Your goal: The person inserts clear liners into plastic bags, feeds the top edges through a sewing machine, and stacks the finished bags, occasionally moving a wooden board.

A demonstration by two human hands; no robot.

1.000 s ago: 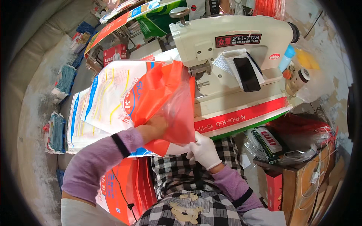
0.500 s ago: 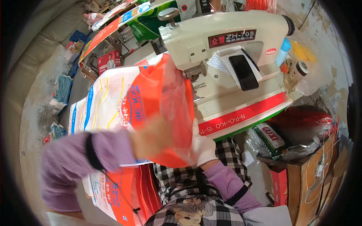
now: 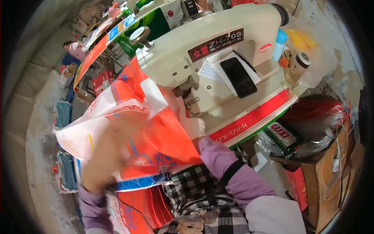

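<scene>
A large red and white printed woven bag [image 3: 171,136] lies across my lap and the sewing machine's bed, creased and twisted. Its upper edge reaches the needle and presser foot of the cream sewing machine [image 3: 163,58]. My left hand [image 3: 120,140], smeared by motion, is over the bag's left part; its fingers cannot be made out. In a white glove, my right hand [image 3: 194,128] is closed at the bag's edge, just below the presser foot, with its fingertips partly hidden.
A phone [image 3: 238,77] and papers lie on the machine bed. Behind it stand a blue bottle [image 3: 279,45] and a jar [image 3: 297,68]. More red bags [image 3: 150,208] are stacked below my left arm. A wooden cabinet [image 3: 325,171] stands at right. Another person [image 3: 74,50] is far left.
The bag has turned and folded over, its printed face now skewed, with a blue strip showing at the near edge. My left hand has moved left; my right hand slightly left and up.
</scene>
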